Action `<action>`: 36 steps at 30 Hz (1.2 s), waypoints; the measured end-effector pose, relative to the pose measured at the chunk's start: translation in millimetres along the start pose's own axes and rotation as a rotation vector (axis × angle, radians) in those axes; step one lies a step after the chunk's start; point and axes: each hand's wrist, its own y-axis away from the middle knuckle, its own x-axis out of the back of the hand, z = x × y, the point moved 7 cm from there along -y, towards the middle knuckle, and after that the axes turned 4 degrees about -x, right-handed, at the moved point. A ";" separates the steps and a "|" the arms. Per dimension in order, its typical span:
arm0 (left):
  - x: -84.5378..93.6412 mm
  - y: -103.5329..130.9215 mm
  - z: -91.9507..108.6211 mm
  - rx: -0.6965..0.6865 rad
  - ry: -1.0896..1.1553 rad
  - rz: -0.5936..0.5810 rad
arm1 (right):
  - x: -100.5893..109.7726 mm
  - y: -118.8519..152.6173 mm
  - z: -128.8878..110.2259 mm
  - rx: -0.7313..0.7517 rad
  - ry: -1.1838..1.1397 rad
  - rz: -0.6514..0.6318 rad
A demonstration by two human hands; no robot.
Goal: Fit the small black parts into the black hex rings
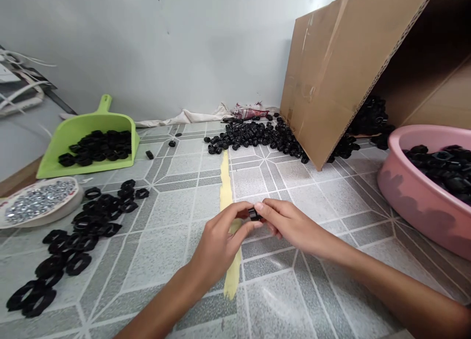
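Above the tiled floor, a small black plastic ring (pixel 253 214) sits between my two hands. My left hand (pixel 225 233) pinches it from the left with thumb and forefinger. From the right, my right hand (pixel 283 218) closes on the same piece, its thumb pressed near the top. The fingers cover much of the ring, and I cannot tell whether a smaller part is in it. To the left lie several loose black rings (pixel 88 220), beside a white dish (pixel 69 204) of shiny metal nuts (pixel 40 199).
A green dustpan (pixel 55 138) holding black pieces stands at the back left. Small black parts (pixel 253 135) are heaped against a tilted cardboard box (pixel 324 59). At the right is a pink basin (pixel 415 201) with black parts. A yellow stripe (pixel 226 182) crosses the floor.
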 end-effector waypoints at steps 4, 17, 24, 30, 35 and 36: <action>-2.9 -2.7 -4.1 0.099 0.095 -0.047 | 3.0 -1.6 2.0 0.008 0.059 -0.062; -8.5 -7.3 -26.0 0.453 0.631 -0.061 | 6.9 1.9 -17.4 0.314 0.007 0.052; -15.5 -5.7 -31.9 0.571 0.870 -0.192 | 12.6 12.7 -31.7 0.611 0.271 0.199; -11.9 -6.0 -25.1 0.477 0.710 -0.145 | 7.5 14.6 -30.0 0.594 0.440 0.229; -7.8 -4.7 -13.6 0.311 0.451 -0.076 | 8.6 -3.5 -3.2 0.136 0.189 0.059; -7.3 -4.6 -14.6 0.321 0.462 -0.053 | 9.8 -5.6 0.7 0.074 0.100 0.028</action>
